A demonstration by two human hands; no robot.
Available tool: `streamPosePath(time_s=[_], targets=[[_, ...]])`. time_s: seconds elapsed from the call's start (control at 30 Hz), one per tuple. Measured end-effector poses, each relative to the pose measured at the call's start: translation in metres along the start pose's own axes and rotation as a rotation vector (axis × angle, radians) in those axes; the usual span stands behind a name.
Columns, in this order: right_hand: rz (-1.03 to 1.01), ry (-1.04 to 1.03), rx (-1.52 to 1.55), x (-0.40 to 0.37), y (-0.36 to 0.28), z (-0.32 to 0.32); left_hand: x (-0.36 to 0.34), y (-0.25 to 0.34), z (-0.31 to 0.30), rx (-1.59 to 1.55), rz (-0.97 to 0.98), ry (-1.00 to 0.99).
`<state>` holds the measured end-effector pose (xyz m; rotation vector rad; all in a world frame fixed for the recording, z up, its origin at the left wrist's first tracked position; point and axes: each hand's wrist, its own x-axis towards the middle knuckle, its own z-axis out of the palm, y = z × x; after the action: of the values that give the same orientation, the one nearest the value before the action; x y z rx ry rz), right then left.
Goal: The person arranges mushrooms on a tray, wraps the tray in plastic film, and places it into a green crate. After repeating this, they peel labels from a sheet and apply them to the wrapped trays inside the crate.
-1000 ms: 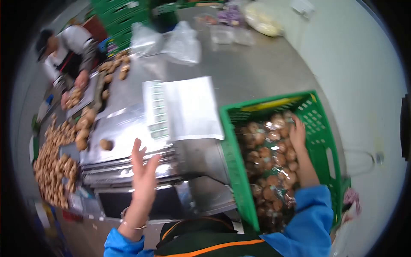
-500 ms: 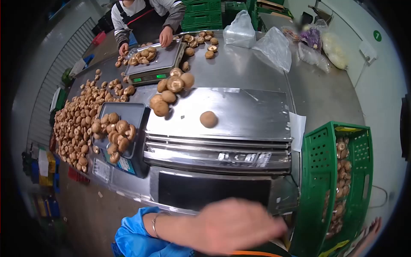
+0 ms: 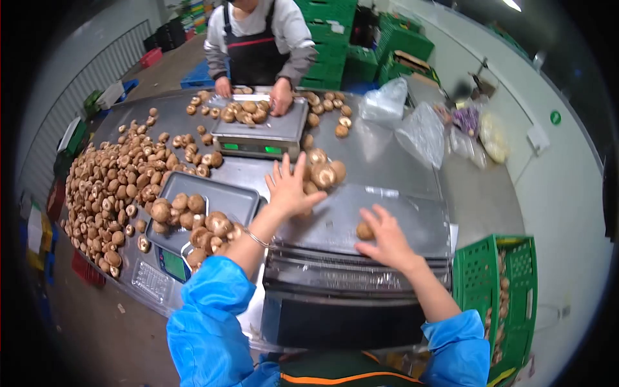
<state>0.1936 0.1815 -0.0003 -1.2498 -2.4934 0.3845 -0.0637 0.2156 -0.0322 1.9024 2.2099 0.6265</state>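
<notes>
My left hand (image 3: 290, 188), fingers spread, reaches over the steel work surface beside a small cluster of brown mushrooms (image 3: 324, 173) and partly covers it. Farther right, my right hand (image 3: 387, 237) hovers with its fingers apart at a single mushroom (image 3: 365, 230), which it partly overlaps in this view. Under my left forearm, a grey scale tray (image 3: 222, 191) carries more mushrooms (image 3: 216, 224), some of them hidden by the arm.
A large mushroom pile (image 3: 109, 193) covers the left side. Across the table, a person handles mushrooms on another scale (image 3: 261, 138). Clear plastic bags (image 3: 422, 132) lie at the back right. A green crate (image 3: 474, 274) with packed mushrooms stands at right.
My left hand has moved from the front edge up to the mushroom cluster. My right hand has come into view at the single mushroom. The camera view has shifted.
</notes>
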Motion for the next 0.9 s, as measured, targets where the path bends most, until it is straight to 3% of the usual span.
streamPosePath(time_s=[0.07,0.13,0.2,0.23,0.27,0.33,0.43,0.57,0.67,0.73,0.77,0.87,0.9], targets=[[-0.099,-0.192,0.045,0.020,0.023,0.022,0.009,-0.013,0.010,-0.111,-0.016,-0.184],[-0.087,-0.208,0.109,0.021,0.030,0.024,0.011,-0.016,0.006,-0.144,0.114,-0.192],[-0.033,0.023,0.236,0.003,0.034,0.015,0.009,-0.007,0.010,-0.180,0.175,-0.228],[0.065,0.146,0.377,-0.004,0.033,0.009,0.008,0.001,0.013,-0.192,0.321,-0.267],[0.094,0.125,0.371,-0.010,0.033,0.001,0.008,0.010,0.015,-0.203,0.477,-0.303],[0.121,0.433,0.423,-0.014,0.038,-0.015,0.012,0.032,0.021,-0.232,0.586,-0.372],[0.037,0.383,0.220,-0.017,0.048,-0.025,0.015,0.064,0.035,-0.295,0.870,-0.530],[0.028,0.397,0.278,-0.016,0.052,-0.017,0.009,0.088,0.035,-0.279,0.913,-0.424],[0.019,0.465,0.419,-0.002,0.048,-0.027,-0.005,0.069,0.005,-0.532,0.627,-0.260],[-0.189,0.136,0.098,0.012,0.046,-0.030,-0.019,0.065,0.000,-0.541,0.608,-0.305],[-0.264,0.100,-0.047,0.016,0.048,-0.015,-0.027,0.066,0.005,-0.472,0.663,-0.334],[-0.153,0.243,0.031,0.014,0.049,-0.025,-0.045,0.075,0.018,-0.371,0.699,-0.378],[-0.051,0.243,0.235,0.006,0.055,-0.039,-0.048,0.078,0.018,-0.371,0.674,-0.359]])
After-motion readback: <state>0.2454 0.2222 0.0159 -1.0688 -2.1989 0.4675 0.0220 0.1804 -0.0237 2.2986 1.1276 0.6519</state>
